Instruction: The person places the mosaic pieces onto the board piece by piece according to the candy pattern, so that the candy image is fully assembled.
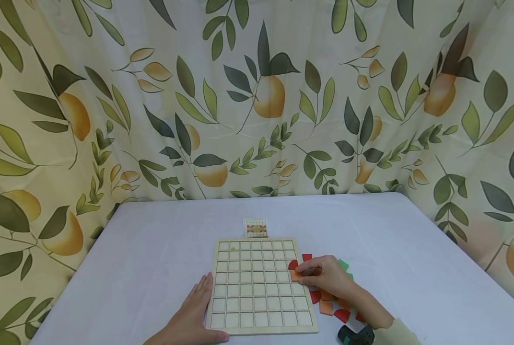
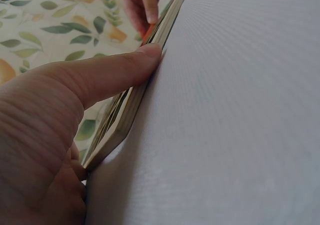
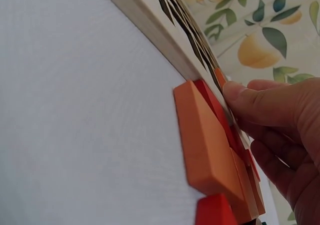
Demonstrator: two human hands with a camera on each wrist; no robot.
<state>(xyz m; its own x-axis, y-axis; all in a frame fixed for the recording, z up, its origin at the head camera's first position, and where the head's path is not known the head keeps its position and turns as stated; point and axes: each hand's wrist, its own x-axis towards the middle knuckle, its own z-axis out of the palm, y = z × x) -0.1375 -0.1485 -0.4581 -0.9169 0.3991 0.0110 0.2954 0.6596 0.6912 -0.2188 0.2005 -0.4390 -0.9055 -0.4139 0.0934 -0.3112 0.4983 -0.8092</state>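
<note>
A square wooden grid board [image 1: 261,330] lies on the table. My left hand [image 1: 191,314] rests along its left side, fingers fairly straight, with the thumb at the near edge; in the left wrist view the thumb [image 2: 115,72] presses the board's rim. Over the right edge, my right hand [image 1: 328,275] pinches an orange square tile [image 1: 296,275] between thumb and fingers, at the rightmost column of cells. The same tile [image 3: 220,78] shows only partly by the thumb in the right wrist view. Just above it, a red quarter-round tile [image 1: 293,264] sits on the board.
Loose orange tiles [image 1: 326,307], red tiles [image 1: 342,315] and green tiles [image 1: 344,264] lie right of the board, partly under the right hand. A small pattern card [image 1: 255,228] lies beyond the far edge. A dark device [image 1: 355,335] is near the right sleeve. A printed curtain [image 1: 248,143] hangs behind.
</note>
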